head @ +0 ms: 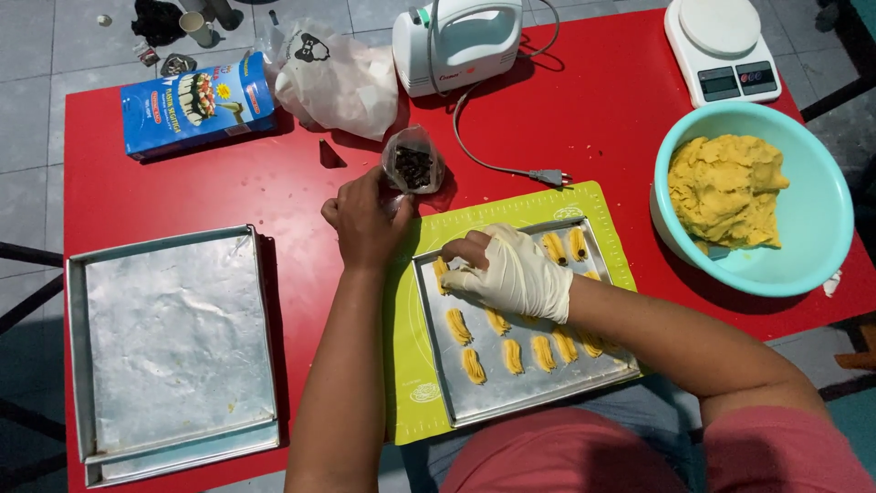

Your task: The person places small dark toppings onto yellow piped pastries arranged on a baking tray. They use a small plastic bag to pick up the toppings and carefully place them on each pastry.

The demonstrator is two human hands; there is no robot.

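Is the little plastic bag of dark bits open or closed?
Open. The small plastic bag has its mouth spread wide, showing the dark bits inside, and the bare left hand rests at its edge.

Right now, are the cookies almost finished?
Not yet. About a dozen piped dough pieces already sit on the tray. The gloved right hand touches one at the tray's top left, while the bare left hand reaches the small bag of dark bits. A bowl of dough and empty trays wait.

Bright, even indoor light, sharp picture.
Soft shadows fall left of the arms on the red worktop (274, 183); dull glare on the empty metal tray (173, 338); mild edge bending.
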